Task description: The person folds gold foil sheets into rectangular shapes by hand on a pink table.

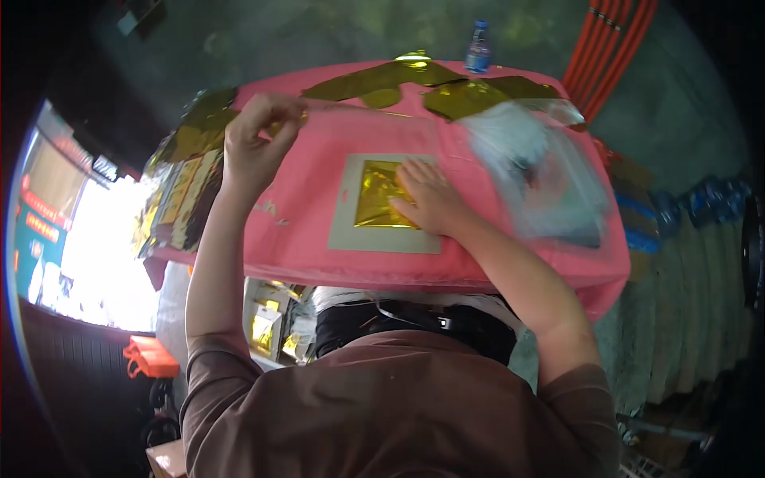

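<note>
On the pink-covered table lies a grey card (344, 231) with a square of shiny gold foil (374, 203) at its middle. My right hand (430, 195) is open and flat, its fingers resting on the right part of the foil. My left hand (259, 139) is raised over the table's left side, thumb and fingers pinched together. From this pinch a thin, see-through plastic film (358, 119) seems to stretch rightward above the cloth; its outline is faint and blurred.
Clear plastic bags (550, 175) lie in a heap at right. Gold foil sheets (462, 95) line the far edge, near a water bottle (477, 52). More foil and cards (179, 191) are piled at left. Orange pipes (610, 56) stand beyond the table.
</note>
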Motion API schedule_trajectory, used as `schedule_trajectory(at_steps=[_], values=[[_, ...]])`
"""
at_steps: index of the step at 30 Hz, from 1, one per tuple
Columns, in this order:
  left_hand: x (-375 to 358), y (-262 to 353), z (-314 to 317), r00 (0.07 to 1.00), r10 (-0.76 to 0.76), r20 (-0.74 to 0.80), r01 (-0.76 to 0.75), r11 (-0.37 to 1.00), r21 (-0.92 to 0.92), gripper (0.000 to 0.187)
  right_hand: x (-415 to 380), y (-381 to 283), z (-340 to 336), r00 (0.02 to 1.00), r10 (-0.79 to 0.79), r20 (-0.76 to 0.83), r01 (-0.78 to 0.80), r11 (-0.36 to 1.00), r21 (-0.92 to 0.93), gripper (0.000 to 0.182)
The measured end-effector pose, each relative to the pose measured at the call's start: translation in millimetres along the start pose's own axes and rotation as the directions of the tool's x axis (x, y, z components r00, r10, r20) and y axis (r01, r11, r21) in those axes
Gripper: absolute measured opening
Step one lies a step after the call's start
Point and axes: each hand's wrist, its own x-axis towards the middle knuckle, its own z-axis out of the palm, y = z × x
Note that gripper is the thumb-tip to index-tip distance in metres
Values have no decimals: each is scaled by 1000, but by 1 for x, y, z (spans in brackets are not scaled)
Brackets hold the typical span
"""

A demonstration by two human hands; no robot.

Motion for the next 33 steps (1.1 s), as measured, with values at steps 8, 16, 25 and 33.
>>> schedule_trajectory(at_steps=[8,16,25,33], values=[[-88,-72,-81,794,-388,468,230,904,359,16,-1,-3,-6,995,55,78,-54,999,-3,64],[-69,-38,-93,527,-488,696,206,868,452,41,0,-2,-5,995,58,84,-54,997,-48,61],[-92,-43,-1,713,-221,665,89,970,227,40,-1,-2,-7,996,48,80,-47,999,-21,62],[-50,-84,63,716,-435,547,361,900,243,36,0,-3,-9,992,57,108,-51,997,-50,62]])
